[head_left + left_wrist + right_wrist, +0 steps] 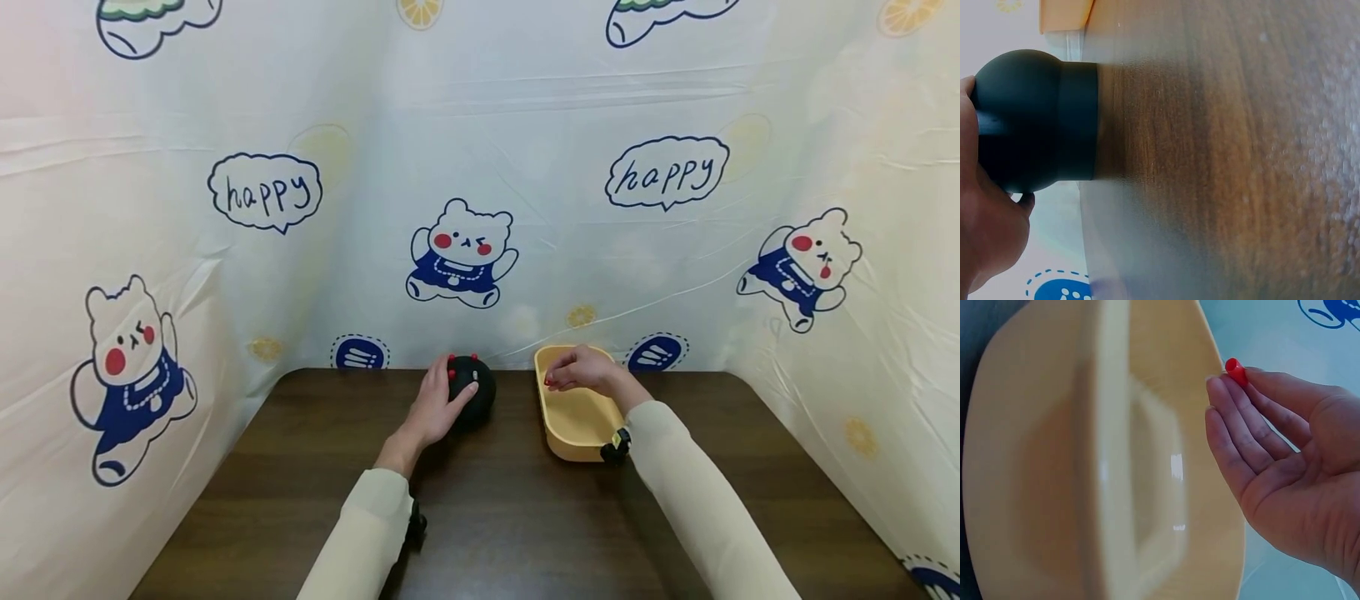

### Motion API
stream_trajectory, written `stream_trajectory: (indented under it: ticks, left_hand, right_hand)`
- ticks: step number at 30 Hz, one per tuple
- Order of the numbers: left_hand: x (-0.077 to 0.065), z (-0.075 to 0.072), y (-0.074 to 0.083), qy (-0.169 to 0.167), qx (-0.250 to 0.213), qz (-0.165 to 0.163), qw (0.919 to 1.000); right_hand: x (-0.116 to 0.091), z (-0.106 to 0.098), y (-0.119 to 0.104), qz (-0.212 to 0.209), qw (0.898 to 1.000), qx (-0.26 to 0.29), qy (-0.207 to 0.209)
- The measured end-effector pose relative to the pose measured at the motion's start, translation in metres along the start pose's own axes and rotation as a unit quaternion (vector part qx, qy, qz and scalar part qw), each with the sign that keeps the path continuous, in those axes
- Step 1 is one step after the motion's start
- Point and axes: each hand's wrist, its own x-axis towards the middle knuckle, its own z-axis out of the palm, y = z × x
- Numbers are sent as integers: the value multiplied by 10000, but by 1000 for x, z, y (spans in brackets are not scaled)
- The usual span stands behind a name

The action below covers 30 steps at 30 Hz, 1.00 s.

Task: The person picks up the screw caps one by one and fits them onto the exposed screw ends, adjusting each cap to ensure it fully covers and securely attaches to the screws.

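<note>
A round black object point(482, 402) with a flat-bottomed base stands on the table, small red knobs point(452, 375) and a small pale piece on its top. My left hand point(433, 406) holds it from the left, thumb across the near top side; in the left wrist view the dome point(1019, 125) hides part of the fingers. Over the yellow bin point(561, 442), my right hand point(588, 369) pinches a small red hollow tube point(1235, 371) between thumb and fingertips. The other fingers of that hand lie side by side, slightly bent, in the right wrist view.
The dark wooden table point(495, 517) ends at a printed curtain point(465, 125) that hangs behind and along both sides. The bin's near wall rises beneath my right wrist, which wears a small black device point(617, 447).
</note>
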Motion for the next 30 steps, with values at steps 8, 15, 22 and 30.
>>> stream_trajectory:
  ticks: [8, 15, 22, 30]
  left_hand:
    - [-2, -2, 1, -39, 23, -14, 10000]
    - [0, -1, -1, -57, 11, 5, 10000]
    - [1, -1, -2, -7, -29, -3, 10000]
    - [1, 0, -3, 7, 0, 13, 10000]
  right_hand:
    - [-7, 9, -11, -395, 9984, 29, 406]
    - [-9, 25, -26, -778, 9938, -80, 788]
    - [-8, 42, -41, -1186, 9856, -196, 1188]
    - [-4, 64, -52, -1720, 9700, -629, 1599]
